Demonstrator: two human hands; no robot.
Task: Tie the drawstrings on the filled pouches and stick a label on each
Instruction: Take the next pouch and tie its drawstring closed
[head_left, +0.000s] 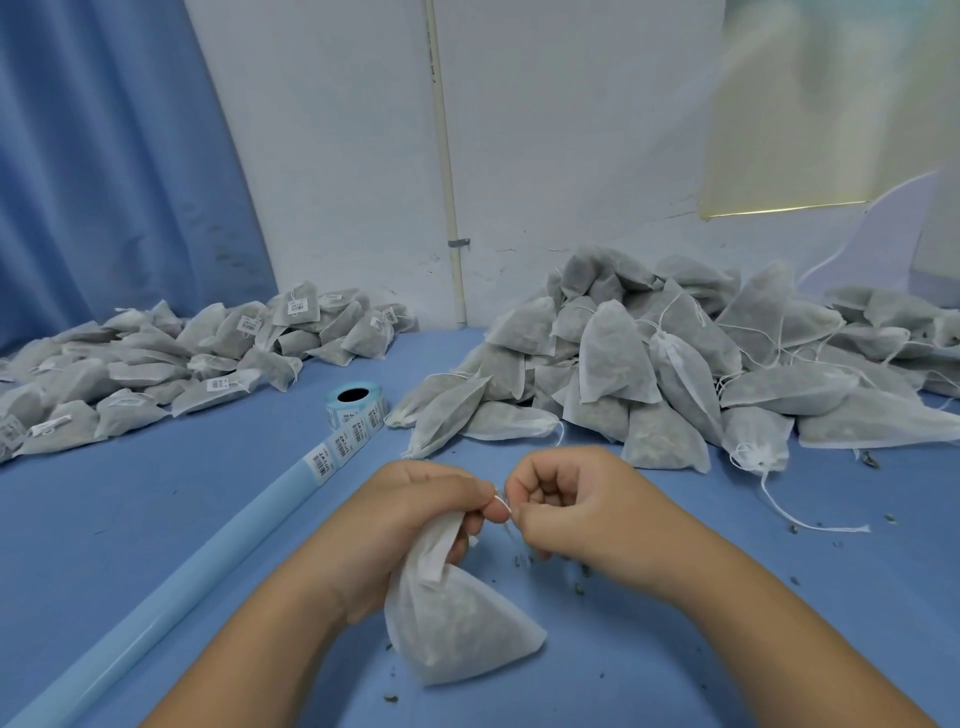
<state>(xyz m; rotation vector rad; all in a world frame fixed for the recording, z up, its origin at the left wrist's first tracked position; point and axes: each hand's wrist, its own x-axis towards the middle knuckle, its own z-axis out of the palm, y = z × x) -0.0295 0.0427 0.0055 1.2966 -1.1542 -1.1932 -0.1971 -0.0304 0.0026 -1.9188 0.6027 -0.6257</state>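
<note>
Tying step: the left hand (415, 514) grips the neck of the pouch (452, 634) at 6 o'clock, and the right hand (571, 499) pinches its drawstring (503, 501). Next, likely: cinch the knot, then reach the label roll (356, 410) at 11 o'clock

The blue table (893, 587) lies free at the near right, apart from crumbs (584, 571) and one trailing string (860, 529), and at the near left, where the long label strip (171, 587) crosses it slantwise from the roll (356, 408). Farther off the left heap of pouches (156, 369) and the taller right heap (675, 353) block the way to the wall (545, 156), with an open lane between them behind the roll.
</note>
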